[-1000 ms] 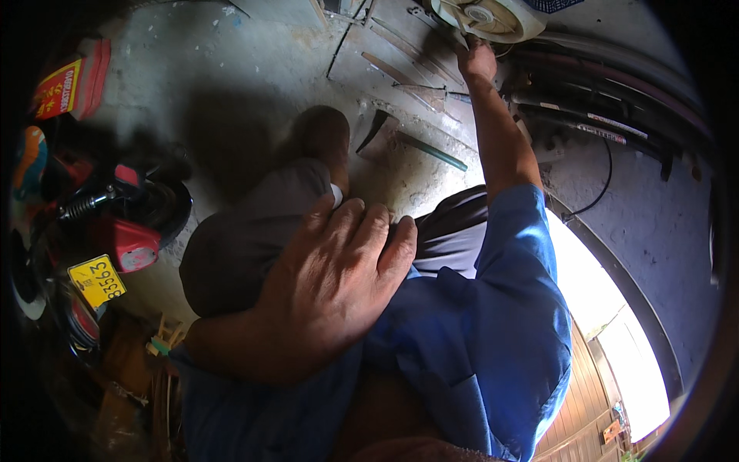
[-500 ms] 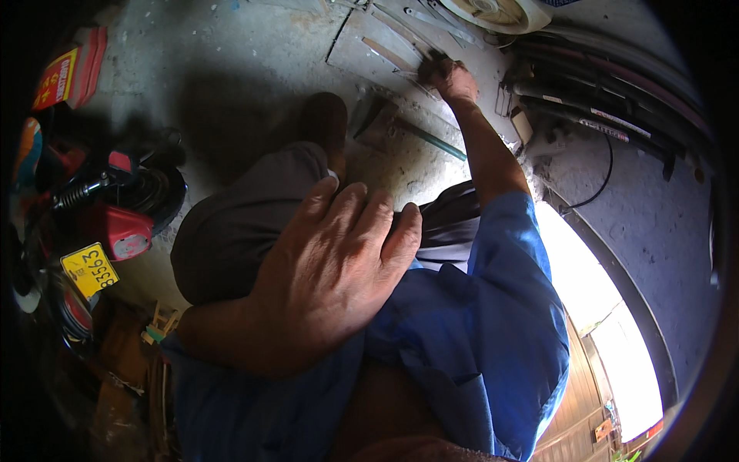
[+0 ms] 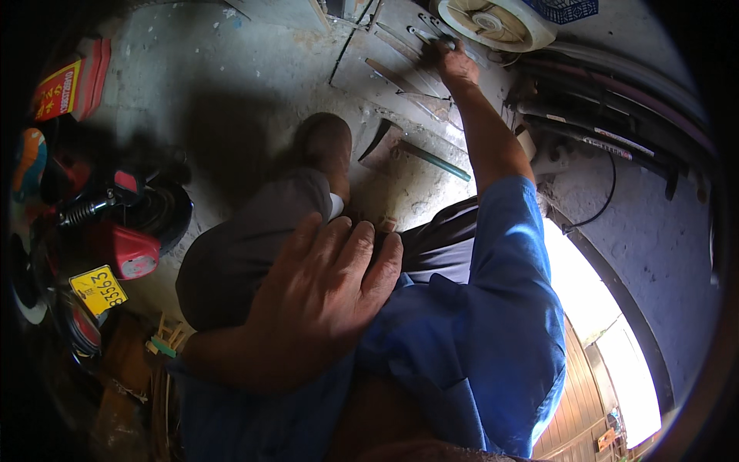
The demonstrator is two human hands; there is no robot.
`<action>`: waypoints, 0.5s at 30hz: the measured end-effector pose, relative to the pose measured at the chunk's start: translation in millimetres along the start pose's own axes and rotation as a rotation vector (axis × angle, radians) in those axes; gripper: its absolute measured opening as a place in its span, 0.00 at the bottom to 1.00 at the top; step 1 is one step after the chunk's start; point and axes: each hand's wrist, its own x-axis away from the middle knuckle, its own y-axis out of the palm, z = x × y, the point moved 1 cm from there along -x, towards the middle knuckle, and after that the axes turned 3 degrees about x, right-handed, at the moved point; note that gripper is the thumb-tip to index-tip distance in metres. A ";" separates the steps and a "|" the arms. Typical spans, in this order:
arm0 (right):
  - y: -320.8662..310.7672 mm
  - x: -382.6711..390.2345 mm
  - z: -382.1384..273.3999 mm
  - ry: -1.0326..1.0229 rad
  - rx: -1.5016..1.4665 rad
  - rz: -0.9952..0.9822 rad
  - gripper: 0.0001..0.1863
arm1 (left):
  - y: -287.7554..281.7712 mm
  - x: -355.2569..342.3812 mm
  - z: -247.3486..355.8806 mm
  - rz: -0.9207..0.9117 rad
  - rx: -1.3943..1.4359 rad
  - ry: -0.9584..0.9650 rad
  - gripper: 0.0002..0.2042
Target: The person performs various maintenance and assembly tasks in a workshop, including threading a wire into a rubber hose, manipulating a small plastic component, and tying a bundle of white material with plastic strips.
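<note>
My left hand (image 3: pixel 319 296) is held close over my lap, fingers stretched out, with nothing in it. Far ahead and a little right, my right hand (image 3: pixel 459 68) reaches down to a flat board (image 3: pixel 358 58) on the floor. Its fingertips are in shadow at the tools there, so their grip is hidden. Beside them are wrench-like metal tools (image 3: pixel 419 32) and several long, thin blade-like pieces (image 3: pixel 389 75). Nearer to me, an axe (image 3: pixel 382 146) with a green handle (image 3: pixel 436 160) lies on the concrete between my foot and right forearm.
A round white fan-like thing (image 3: pixel 493 21) stands beyond my right hand, with a blue basket (image 3: pixel 566 8) behind it. Dark tubes (image 3: pixel 593 127) lie along the right wall. At left are a red motorbike (image 3: pixel 131 246) with a yellow plate (image 3: pixel 98 289) and a red box (image 3: pixel 61 88).
My right hand has moved farther away along the board, from the blade-like pieces toward the wrench-like tools. The view has tilted up slightly. My left hand stays spread, a little lower left.
</note>
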 end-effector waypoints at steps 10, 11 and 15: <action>-4.0 -14.8 34.8 0.153 0.026 -0.060 0.18 | -7.7 -5.9 -4.3 -0.065 0.043 -0.046 0.28; -7.7 -12.3 34.9 0.110 0.047 -0.070 0.18 | -8.6 -7.3 -4.3 -0.077 0.050 -0.051 0.28; -7.1 -7.0 48.0 0.131 -0.001 -0.019 0.18 | -9.0 -7.7 -2.4 -0.088 0.049 -0.056 0.28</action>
